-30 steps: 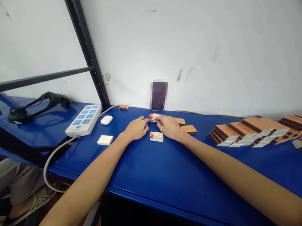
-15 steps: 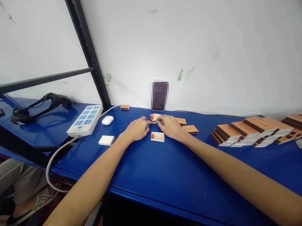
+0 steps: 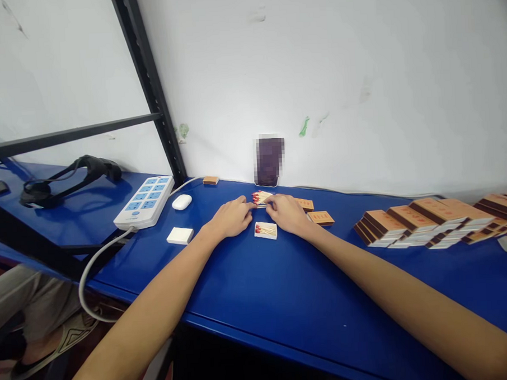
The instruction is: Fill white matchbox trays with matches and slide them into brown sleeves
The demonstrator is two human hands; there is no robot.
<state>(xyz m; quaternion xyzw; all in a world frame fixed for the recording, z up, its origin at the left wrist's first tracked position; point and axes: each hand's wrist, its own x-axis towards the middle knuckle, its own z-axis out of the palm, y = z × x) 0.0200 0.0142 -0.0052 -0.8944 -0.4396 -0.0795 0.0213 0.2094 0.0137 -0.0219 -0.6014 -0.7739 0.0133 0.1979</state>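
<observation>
A loose bunch of red-tipped matches [image 3: 260, 196] lies on the blue table between my two hands. From the left, my left hand [image 3: 233, 216] reaches its index finger to the red heads; its thumb is apart below and it grips nothing. My right hand [image 3: 288, 213] is closed, its fingertips on the plain ends of the matches. Just in front of both hands sits an open white matchbox tray [image 3: 266, 236] with matches lying in it, heads to the left. Two matchbox sleeves or boxes, one of them a matchbox [image 3: 322, 218], lie beside my right hand, partly covered by it.
Stacked matchboxes [image 3: 431, 218] fill the right side. To the left are a white box [image 3: 180, 236], a white earbud case [image 3: 182, 202], a power strip [image 3: 147, 201] and a black shelf post [image 3: 154, 93]. A phone-like device [image 3: 269, 161] leans on the wall. A person's leg [image 3: 52, 299] shows lower left.
The view has shifted very slightly. Both hands stay around the loose matches, with only a slight movement of the fingers; the tray lies where it was.
</observation>
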